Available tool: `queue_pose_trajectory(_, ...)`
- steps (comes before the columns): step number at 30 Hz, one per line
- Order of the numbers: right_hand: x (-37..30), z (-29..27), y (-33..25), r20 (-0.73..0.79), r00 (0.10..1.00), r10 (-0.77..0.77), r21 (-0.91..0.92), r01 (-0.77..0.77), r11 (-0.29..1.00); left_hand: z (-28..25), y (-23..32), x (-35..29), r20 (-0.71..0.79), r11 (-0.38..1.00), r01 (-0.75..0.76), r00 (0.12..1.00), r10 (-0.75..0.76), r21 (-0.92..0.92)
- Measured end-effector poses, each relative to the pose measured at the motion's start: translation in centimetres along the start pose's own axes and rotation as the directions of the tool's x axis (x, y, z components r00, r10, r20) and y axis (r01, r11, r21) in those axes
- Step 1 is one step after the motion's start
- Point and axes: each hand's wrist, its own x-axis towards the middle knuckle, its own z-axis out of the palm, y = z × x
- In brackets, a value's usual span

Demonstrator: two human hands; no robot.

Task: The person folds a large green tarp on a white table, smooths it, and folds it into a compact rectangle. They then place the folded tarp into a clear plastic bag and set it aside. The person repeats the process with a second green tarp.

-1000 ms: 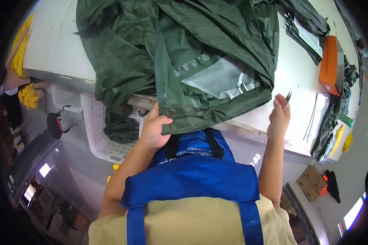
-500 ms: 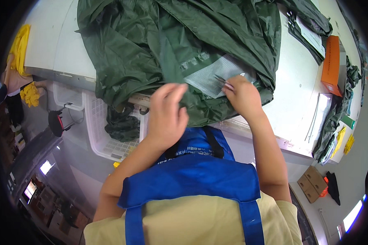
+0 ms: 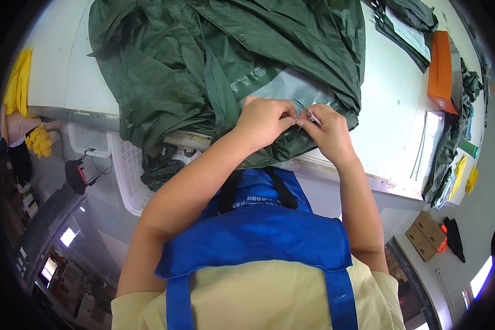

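both hands meeting over grey mesh lining [image 3: 294, 88] of dark green raincoat [image 3: 203, 60] at worktop [image 3: 390, 110] edge, left hand [image 3: 264, 118] fingers pinched narrow on fabric, right hand [image 3: 330, 132] fingers gripping small thin metal tool [image 3: 312, 115], tip pointing left.

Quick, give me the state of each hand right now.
Left hand: closed, pinching the dark green waterproof jacket at its grey mesh lining.
Right hand: closed on a small thin metal tool.

A single head-worn fisheye camera looks steeply down, close over the white surface [image 3: 390, 110] edge, with curved rims.
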Motion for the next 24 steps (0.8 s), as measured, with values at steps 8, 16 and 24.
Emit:
queue_pose_trajectory(8, -0.5, -0.5, 0.0, -0.060, 0.986, 0.153, 0.095, -0.147, 0.985, -0.2, -0.1, -1.0, -0.110, 0.925, 0.110, 0.981, -0.160, -0.363)
queue_pose_trajectory(16, -1.3, -2.0, -0.8, -0.145, 0.961, 0.237, 0.094, -0.225, 0.970, 0.0, -1.0, -1.4, -0.047, 0.806, 0.182, 0.967, -0.251, -0.564)
queue_pose_trajectory(24, -2.7, -2.3, -1.8, -0.123, 0.978, 0.171, -0.115, -0.185, 0.976, 0.0, -1.3, -1.3, -0.041, 0.830, 0.182, 0.970, -0.238, -0.527)
